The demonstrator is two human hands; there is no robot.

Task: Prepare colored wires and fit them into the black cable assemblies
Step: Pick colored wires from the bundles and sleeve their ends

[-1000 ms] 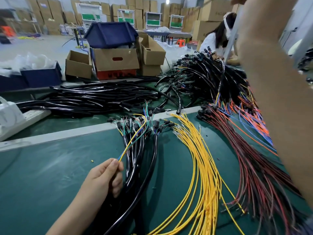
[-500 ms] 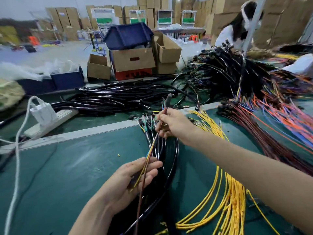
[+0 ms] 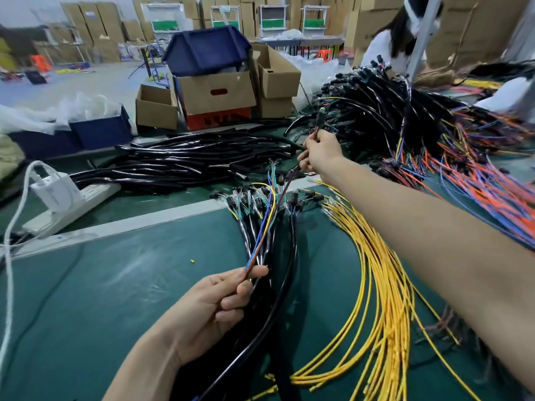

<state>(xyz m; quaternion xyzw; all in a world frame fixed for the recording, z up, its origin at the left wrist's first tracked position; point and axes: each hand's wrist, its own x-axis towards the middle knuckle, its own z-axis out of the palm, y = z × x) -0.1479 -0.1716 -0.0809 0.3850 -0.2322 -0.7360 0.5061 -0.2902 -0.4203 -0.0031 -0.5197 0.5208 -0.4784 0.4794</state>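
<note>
Near centre, the left hand [image 3: 214, 302] pinches a small bunch of coloured wires [image 3: 260, 237] above the black cable assemblies [image 3: 294, 244] on the green mat [image 3: 86, 285]. Farther off, the right hand [image 3: 320, 153] grips one dark red wire [image 3: 286, 188]. Print on the red crate [image 3: 217, 118] is unreadable.

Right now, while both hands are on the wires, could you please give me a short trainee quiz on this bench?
1. True or false: the left hand pinches a thin bundle of coloured wires.
2. Which loose wires lie beneath the right forearm? A yellow wires B white wires C pink wires
3. What does the right hand pinch?
Key: 1 true; 2 A; 3 a red wire.
</note>
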